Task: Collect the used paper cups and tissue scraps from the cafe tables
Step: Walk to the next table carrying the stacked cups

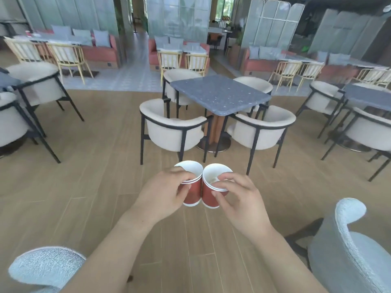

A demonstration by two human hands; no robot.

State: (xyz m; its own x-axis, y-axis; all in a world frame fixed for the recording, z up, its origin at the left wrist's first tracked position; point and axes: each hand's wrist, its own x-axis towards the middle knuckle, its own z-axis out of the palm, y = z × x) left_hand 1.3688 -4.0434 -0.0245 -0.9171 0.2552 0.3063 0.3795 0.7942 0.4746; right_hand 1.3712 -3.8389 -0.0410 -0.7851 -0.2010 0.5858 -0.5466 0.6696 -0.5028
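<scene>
My left hand (164, 192) grips a stack of red paper cups with white rims (193, 192), thumb over the rim. My right hand (237, 197) holds a second stack of red paper cups (209, 195), with a finger hooked inside the top cup. The two stacks touch side by side at chest height over the wooden floor. Something pale lies inside the right stack's top cup; I cannot tell whether it is tissue.
A grey speckled table (220, 94) stands straight ahead with cream armchairs (171, 127) around it. More tables and chairs line both sides, such as a grey table (368, 96) at right. Grey chair backs (347, 250) sit close at lower right and lower left.
</scene>
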